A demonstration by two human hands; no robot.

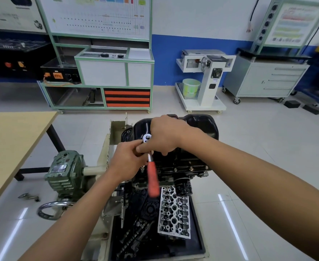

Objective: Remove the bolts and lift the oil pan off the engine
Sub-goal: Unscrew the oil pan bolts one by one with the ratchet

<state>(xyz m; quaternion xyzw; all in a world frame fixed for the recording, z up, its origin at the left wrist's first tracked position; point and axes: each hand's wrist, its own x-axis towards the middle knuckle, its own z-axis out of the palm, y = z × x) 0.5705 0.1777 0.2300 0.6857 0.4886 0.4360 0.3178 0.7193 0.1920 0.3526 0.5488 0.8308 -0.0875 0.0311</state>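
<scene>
Table (13,138): far left, well apart.
Left hand (126,161): fingers curled round the ratchet (153,178) shank.
Ratchet: head at the near-left edge of the pan (202,121), orange handle pointing back at the person.
Right hand (166,136): clenched on the shank, nearer the pan.
Pan: atop the engine (192,173), long axis left-right, mostly right of the hands.
Bolts (191,168): several seated along the near flange.

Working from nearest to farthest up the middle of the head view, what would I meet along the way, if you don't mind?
The camshafts → cylinder head → ratchet → oil pan → green bucket.
</scene>
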